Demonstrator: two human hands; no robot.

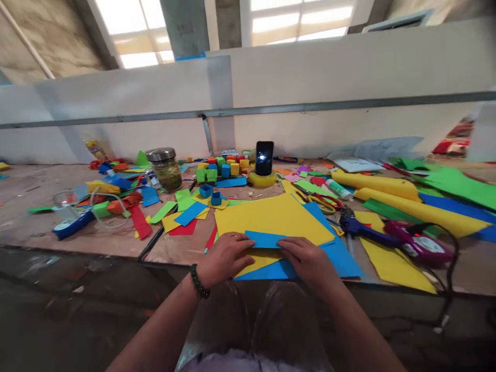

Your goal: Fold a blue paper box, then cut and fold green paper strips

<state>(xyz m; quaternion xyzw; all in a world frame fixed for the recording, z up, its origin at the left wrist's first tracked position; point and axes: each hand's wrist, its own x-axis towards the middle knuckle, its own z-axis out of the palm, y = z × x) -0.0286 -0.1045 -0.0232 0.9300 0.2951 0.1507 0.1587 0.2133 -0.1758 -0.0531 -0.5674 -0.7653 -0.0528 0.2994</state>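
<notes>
Left hand (pixel 228 257) and right hand (pixel 310 260) hold the two ends of a blue strip (pixel 265 240), fingers bent over it and fairly close together; how firmly each thumb pinches, I cannot tell. That one strip lies over the near part of one large yellow sheet (pixel 271 214), close to the front edge of the tabletop (pixel 116 243). Uneven pressure from the fingers could skew the strip or crease it off line, and the loose sheet below might slide if a wrist drags on it. One blue sheet (pixel 344 258) shows from under the yellow one and could be pulled over the edge by the right forearm.

To the right are one maroon device (pixel 420 245) with a red light and one blue-handled tool (pixel 368 231); their dark cable could snag a sleeve or elbow. Farther off I count two open blue boxes (pixel 205 191), one glue tube (pixel 339 189), two yellow rolls (pixel 375 183), one lidded jar (pixel 166 173), and one phone (pixel 264 156) upright at one yellow ring (pixel 262 180). The small paper cubes (pixel 226 170) overlap too much for an exact count, but exceed ten. Beyond the pale partition (pixel 271 77), two windows (pixel 298 20) show.
</notes>
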